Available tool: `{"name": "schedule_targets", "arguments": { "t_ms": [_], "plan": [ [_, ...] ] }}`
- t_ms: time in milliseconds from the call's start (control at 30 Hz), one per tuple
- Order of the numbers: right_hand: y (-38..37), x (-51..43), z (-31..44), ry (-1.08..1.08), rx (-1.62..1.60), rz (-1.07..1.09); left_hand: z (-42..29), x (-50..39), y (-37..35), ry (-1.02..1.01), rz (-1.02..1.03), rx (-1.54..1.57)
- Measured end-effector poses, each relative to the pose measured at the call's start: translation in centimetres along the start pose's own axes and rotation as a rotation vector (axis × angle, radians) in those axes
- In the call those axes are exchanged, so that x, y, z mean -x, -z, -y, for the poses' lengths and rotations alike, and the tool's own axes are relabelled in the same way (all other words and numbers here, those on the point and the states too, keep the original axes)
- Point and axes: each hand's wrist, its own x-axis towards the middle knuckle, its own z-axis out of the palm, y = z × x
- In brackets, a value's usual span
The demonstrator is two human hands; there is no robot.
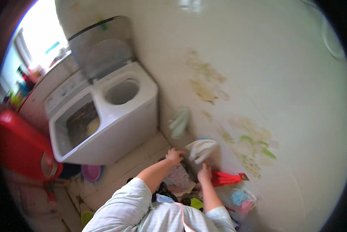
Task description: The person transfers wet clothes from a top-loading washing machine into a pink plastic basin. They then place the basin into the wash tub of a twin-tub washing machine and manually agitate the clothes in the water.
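My left hand (174, 156) reaches forward with its fingers apart and nothing in them. Just right of it, a white cloth (202, 149) hangs against the tiled wall. My right hand (205, 173) is below this cloth, its fingertips close to the cloth's lower edge; blur hides whether they grip it. Beside the right wrist hangs a red cloth (225, 178). Beneath my arms lies a heap of mixed laundry, with a pale patterned garment (177, 176) and a bright green piece (196, 204) showing.
A twin-tub washing machine (127, 127) stands ahead on the left, lids up, with dark water and something yellowish in the larger tub. Left of it is a red plastic container (20, 145). A purple basin (90, 173) sits on the floor. A pale green cloth (180, 123) hangs on the wall.
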Motion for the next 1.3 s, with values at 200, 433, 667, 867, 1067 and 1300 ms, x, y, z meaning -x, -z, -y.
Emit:
{"name": "schedule_targets", "arguments": {
  "t_ms": [200,433,667,867,1067,1300],
  "plan": [
    [-10.8,2.4,-14.9,0.160,0.105,0.443,15.4,13.5,-0.8,0.348,0.222,-0.008],
    [-13.2,1.9,-14.2,0.307,0.235,0.751,24.5,31.5,5.9,0.637,-0.351,0.595],
    [-2.6,2.8,18.5,0.580,-0.291,1.095,27.1,35.9,17.4,0.257,-1.247,0.038],
    [-6.8,6.7,44.0,0.767,-0.453,1.240,37.0,33.9,31.5,0.380,-1.145,-0.171],
    [-24.1,2.0,52.6,0.866,0.533,0.805,41.3,30.4,35.2,0.421,-0.885,0.081],
    [-34.2,-5.2,53.5,0.435,0.604,0.596,41.3,30.6,35.7,0.465,-0.786,0.008]
  ]
}}
